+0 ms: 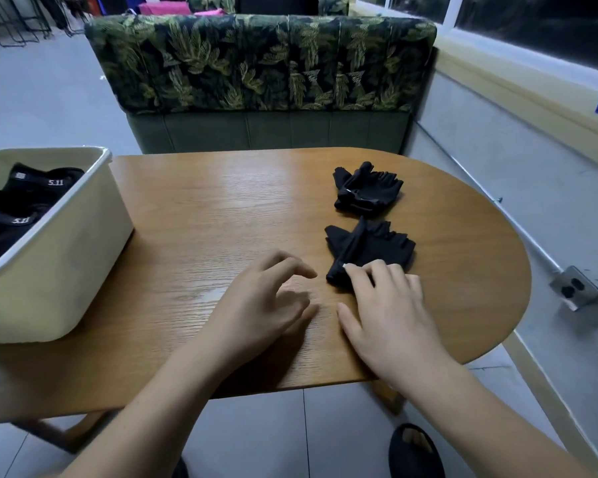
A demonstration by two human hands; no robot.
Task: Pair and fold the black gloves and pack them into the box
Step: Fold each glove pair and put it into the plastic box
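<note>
one glove (377, 246) under right fingers (382, 270), pressed | left fingers (290, 267) slack | box (66, 263) far left

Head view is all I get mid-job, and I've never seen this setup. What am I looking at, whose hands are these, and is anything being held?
There is no machine here: a person works with two bare hands, and the one camera sits on their head, looking forward and down. The left hand is over the wooden table with loosely curled fingers, holding nothing. The right hand lays its fingertips on the near black glove; its thumb is apart on the table, so nothing is gripped. A second glove bundle lies farther back. At the left stands a cream box with black gloves already inside. Behind the table is a leaf-patterned bench.
</note>
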